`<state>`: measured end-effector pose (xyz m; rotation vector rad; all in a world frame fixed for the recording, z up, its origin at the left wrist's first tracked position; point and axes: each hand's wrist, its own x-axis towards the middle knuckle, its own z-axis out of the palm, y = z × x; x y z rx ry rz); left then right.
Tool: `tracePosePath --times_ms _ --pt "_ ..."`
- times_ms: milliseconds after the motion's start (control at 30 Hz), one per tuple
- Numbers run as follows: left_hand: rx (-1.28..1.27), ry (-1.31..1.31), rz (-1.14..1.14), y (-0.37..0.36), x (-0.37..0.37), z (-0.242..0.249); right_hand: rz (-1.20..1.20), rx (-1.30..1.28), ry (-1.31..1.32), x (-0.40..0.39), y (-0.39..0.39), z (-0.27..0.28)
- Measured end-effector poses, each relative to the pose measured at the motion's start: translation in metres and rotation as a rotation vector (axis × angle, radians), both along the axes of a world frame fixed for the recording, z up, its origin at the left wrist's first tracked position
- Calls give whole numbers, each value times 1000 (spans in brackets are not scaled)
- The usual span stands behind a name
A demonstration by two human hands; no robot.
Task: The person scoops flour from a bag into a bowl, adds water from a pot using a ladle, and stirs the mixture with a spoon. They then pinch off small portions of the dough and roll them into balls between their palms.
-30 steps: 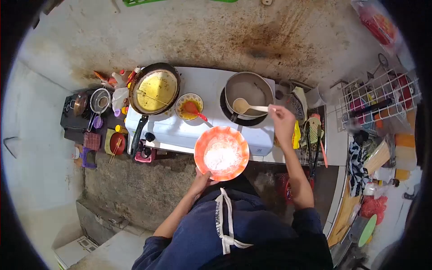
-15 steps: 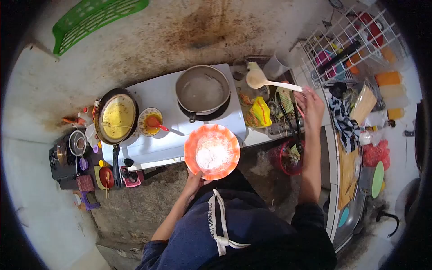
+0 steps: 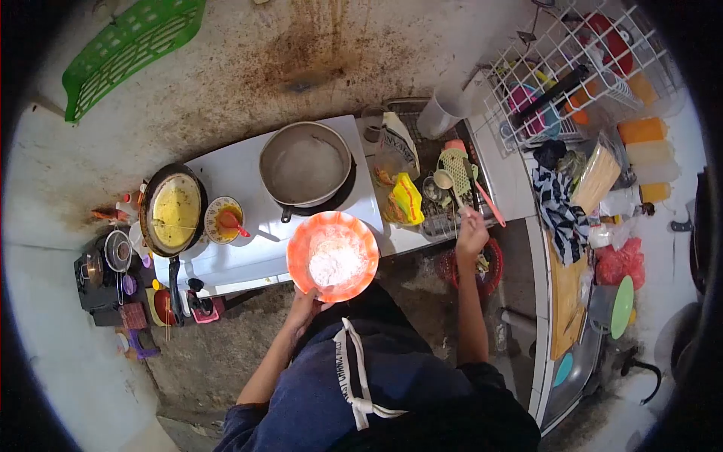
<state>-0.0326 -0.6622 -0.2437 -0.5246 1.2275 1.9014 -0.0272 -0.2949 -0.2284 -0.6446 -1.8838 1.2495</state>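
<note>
My left hand (image 3: 305, 303) grips the rim of an orange-and-white bowl (image 3: 296, 245) from below left. White powder (image 3: 331, 260) lies in a heap inside it. My right hand (image 3: 472, 232) is closed round the handle of a pale long-handled spoon (image 3: 443, 179), whose round head points away over a rack of utensils (image 3: 433, 226). Near the spoon lie a pink-handled utensil (image 3: 491, 203), a pale green slotted turner (image 3: 454, 162) and a yellow packet (image 3: 407, 200). Left of them a grey pot (image 3: 305, 162) with cloudy liquid stands on the stove.
A frying pan (image 3: 175, 211) with a yellow layer and a patterned bowl (image 3: 224, 220) with a red spoon are on the left. A red basket (image 3: 493, 275) stands below the counter. At right are a wire dish rack (image 3: 542, 83) and a cutting board (image 3: 566, 301).
My right hand has come down and left with the spoon, from raised beside the counter to over the utensil rack. My left hand still holds the bowl; the camera view has shifted slightly.
</note>
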Motion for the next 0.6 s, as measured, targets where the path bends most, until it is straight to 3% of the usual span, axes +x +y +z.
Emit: tracePosePath --times_ms 33,100,233,300,333,400,467,533,600 --pt "1 -21 14 2 -3 8 10 -4 2 2 -1 3" --pt "-2 -39 34 3 -5 11 103 412 -285 6 -2 6" --pt "25 -9 74 4 -7 6 -87 471 -243 6 -4 43" --pt "0 -4 104 2 -7 5 -169 450 -226 0 -2 77" --pt "9 -8 125 0 -6 0 -150 257 16 -13 -11 104" --pt "13 -12 163 -4 -3 -2 -101 90 136 -32 -18 141" --pt "-38 -26 186 -6 -1 -1 42 -122 121 -57 -29 167" --pt "-34 -26 201 -10 1 -4 301 -50 -90 -91 -40 169" --pt "-32 -24 215 -14 3 -4 556 -36 -107 -134 -71 155"
